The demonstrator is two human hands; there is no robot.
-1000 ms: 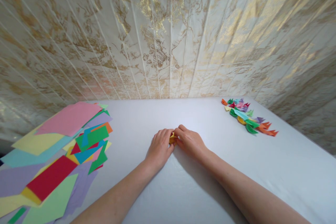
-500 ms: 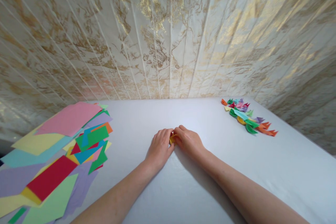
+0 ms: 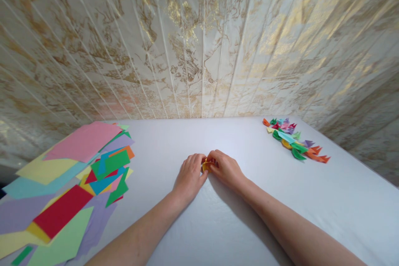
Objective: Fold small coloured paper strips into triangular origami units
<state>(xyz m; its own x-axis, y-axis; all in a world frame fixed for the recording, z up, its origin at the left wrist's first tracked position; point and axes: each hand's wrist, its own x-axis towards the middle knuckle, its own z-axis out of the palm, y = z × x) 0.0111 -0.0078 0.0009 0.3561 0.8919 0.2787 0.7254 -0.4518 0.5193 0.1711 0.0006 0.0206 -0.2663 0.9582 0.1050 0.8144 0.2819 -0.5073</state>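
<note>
A small piece of folded yellow paper sits between my two hands at the middle of the table. My left hand is closed on its left side, thumb below and fingers above. From the right, my right hand pinches the same paper between thumb and fingers. Most of the folded shape is covered by the fingers, so its full form cannot be made out.
Loose sheets of coloured paper cover the table's left side, among them a pink sheet and a red one. Several small folded paper figures lie in a group at the back right. A gold-patterned curtain hangs behind the white table.
My right hand's fingers have shifted slightly, and a little more of the yellow paper shows between the hands. My left hand stays in nearly the same place.
</note>
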